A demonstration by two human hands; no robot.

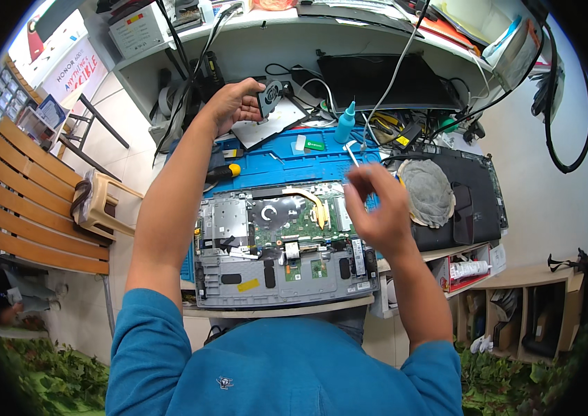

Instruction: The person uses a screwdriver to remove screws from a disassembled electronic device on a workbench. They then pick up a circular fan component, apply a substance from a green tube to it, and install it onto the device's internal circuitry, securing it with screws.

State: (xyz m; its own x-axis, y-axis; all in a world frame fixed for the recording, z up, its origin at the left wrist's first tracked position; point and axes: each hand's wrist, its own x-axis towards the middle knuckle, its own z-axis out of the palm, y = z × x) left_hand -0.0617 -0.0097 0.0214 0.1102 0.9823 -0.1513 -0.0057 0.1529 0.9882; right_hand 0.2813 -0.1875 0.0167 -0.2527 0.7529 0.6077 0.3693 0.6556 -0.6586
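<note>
High at the centre-left, my left hand [233, 105] grips a small dark cooling fan [269, 97] above a thin board with a white top [259, 135]. Below lies an opened laptop base [273, 274] with a green motherboard [276, 232] and a copper heat pipe [319, 211] exposed. My right hand [377, 208] hovers over the base's right part, fingers curled and blurred; whether it holds anything is unclear. A blue repair mat [266, 163] stretches behind the base, bearing a light blue bottle [346, 123], a green-and-white card [311, 144] and a yellow-handled tool [226, 173].
Right of the base, a grey round pad [427, 194] rests on a black laptop [481, 215]. A dark screen [384, 83], tools and cables crowd the back. Wooden slatted furniture [44, 201] and a plastic stool [99, 208] stand left. An open shelf [495, 312] stands at lower right.
</note>
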